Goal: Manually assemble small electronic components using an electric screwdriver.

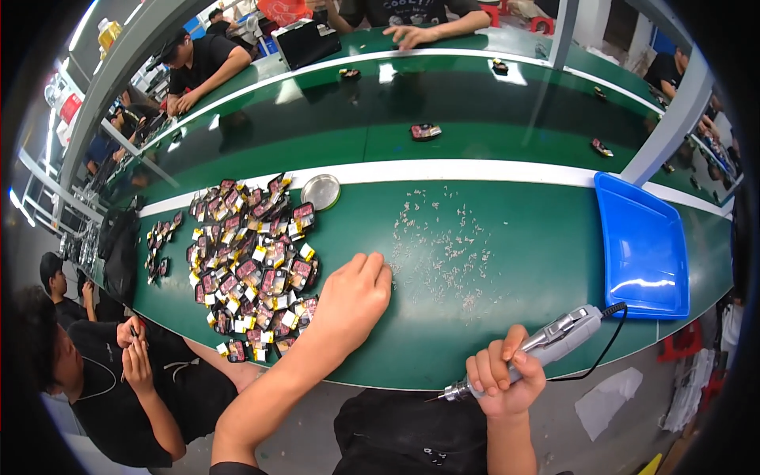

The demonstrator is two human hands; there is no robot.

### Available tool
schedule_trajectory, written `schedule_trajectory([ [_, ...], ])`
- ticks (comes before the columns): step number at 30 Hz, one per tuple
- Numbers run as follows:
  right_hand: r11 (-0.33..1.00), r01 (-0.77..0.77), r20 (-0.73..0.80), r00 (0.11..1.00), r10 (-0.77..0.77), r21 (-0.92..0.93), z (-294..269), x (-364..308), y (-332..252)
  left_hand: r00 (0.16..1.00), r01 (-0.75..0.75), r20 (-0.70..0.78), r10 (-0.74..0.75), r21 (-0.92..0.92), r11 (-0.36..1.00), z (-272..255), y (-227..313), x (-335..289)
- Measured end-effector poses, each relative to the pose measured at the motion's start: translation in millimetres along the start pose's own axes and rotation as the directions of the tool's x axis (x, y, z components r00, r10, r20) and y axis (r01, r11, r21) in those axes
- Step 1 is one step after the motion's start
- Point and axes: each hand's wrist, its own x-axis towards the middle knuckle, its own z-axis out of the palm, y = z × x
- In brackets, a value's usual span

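My left hand (355, 291) reaches over the green table (356, 364), its fingers bent and drawn together at the left edge of a scatter of tiny silvery screws (443, 253). The fingertips point away from me, and whatever they pinch is hidden. In my right hand (507, 372) is a grey electric screwdriver (558, 332), held near the table's front edge with its bit pointing left. A black cord runs from its back end. Left of my left hand lies a big heap of small black electronic units (245, 265) with reddish faces and white-and-yellow tabs.
A round metal dish (321, 191) stands behind the heap. At the right is a blue plastic tray (645, 249). Beyond a white rail, a green conveyor belt (332, 127) carries a few similar units. A co-worker (119, 380) sits close on my left; others sit across the belt.
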Motion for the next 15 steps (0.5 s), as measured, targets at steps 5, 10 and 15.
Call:
schedule_trajectory([
  [5,1.0,-0.014,0.019,1.0,0.014,0.001,0.2,-2.0,0.1,0.986,-0.168,0.04,0.164,0.13,0.977,-0.7,-4.0,3.9],
  [10,0.999,0.005,-0.034,0.999,-0.006,-0.039,4.8,-5.1,0.7,0.992,0.032,-0.116,-0.048,-0.135,0.99,-7.5,-2.7,-4.8],
  [15,0.998,-0.014,-0.061,0.998,0.011,-0.057,6.1,-6.3,-0.2,0.983,0.085,-0.106,-0.149,-0.458,0.885,-28.1,21.7,-40.6],
])
